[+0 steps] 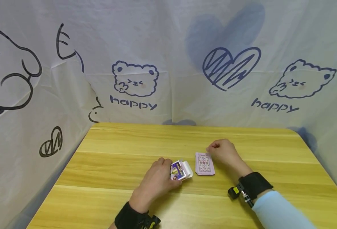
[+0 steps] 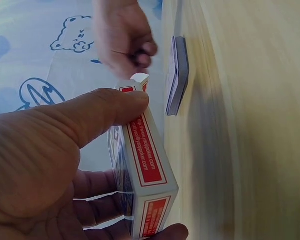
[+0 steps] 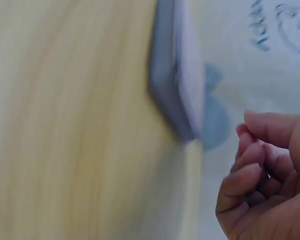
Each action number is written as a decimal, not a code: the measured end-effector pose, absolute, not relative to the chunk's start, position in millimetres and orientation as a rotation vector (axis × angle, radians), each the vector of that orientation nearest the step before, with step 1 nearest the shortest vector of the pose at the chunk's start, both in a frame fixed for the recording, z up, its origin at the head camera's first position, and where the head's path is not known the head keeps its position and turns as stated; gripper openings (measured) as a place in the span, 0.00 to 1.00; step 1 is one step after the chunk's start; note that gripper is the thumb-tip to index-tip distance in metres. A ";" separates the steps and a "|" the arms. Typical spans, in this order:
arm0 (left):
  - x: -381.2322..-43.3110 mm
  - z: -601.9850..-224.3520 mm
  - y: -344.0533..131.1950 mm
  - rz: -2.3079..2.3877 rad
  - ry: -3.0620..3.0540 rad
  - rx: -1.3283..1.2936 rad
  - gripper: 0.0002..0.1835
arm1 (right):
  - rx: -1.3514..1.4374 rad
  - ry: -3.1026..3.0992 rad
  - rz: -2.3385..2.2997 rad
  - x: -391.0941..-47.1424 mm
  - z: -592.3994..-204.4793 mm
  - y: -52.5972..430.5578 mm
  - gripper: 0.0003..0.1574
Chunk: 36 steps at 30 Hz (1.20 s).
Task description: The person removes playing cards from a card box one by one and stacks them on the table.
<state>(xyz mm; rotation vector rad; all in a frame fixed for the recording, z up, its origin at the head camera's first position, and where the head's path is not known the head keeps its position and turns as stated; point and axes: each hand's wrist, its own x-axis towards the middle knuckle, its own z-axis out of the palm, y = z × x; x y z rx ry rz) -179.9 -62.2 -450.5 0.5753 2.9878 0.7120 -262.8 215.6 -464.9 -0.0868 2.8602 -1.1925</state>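
My left hand (image 1: 157, 179) grips a small playing-card box (image 1: 177, 170), thumb along one narrow side and fingers round the other. In the left wrist view the card box (image 2: 151, 165) shows red printed panels on its white edges, and its white end flap (image 1: 188, 170) stands open toward the deck. A deck of cards (image 1: 204, 163) lies on the table right of the box, patterned back up. My right hand (image 1: 224, 152) is just beyond the deck's right corner. In the right wrist view its fingers (image 3: 245, 185) are curled, the thumb close to the index fingertip, with nothing between them.
The wood-grain table (image 1: 114, 152) runs back to a pale cloth (image 1: 171, 47) with bear and heart drawings. Another cloth side stands at the left. Black straps with small cameras (image 1: 255, 184) are round both wrists.
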 end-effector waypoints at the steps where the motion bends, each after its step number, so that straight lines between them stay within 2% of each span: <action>1: -179.9 -451.2 -62.3 0.709 2.990 0.574 0.42 | -0.085 2.870 -1.227 -258.3 -462.6 212.8 0.12; 6: -180.5 -453.5 -62.8 0.711 2.993 0.590 0.41 | -0.087 2.847 -1.432 -228.9 -453.7 188.1 0.12; 14: -179.7 -454.9 -63.0 0.695 3.009 0.675 0.38 | -0.114 2.700 -1.661 -195.6 -461.7 149.7 0.07; 26: -179.3 -456.8 -64.5 0.683 3.060 0.751 0.35 | -0.079 2.713 -1.589 -187.3 -469.3 135.3 0.04; 36: -178.7 -456.1 -63.2 0.621 3.100 0.800 0.34 | -0.067 2.711 -1.496 -184.2 -473.9 133.1 0.07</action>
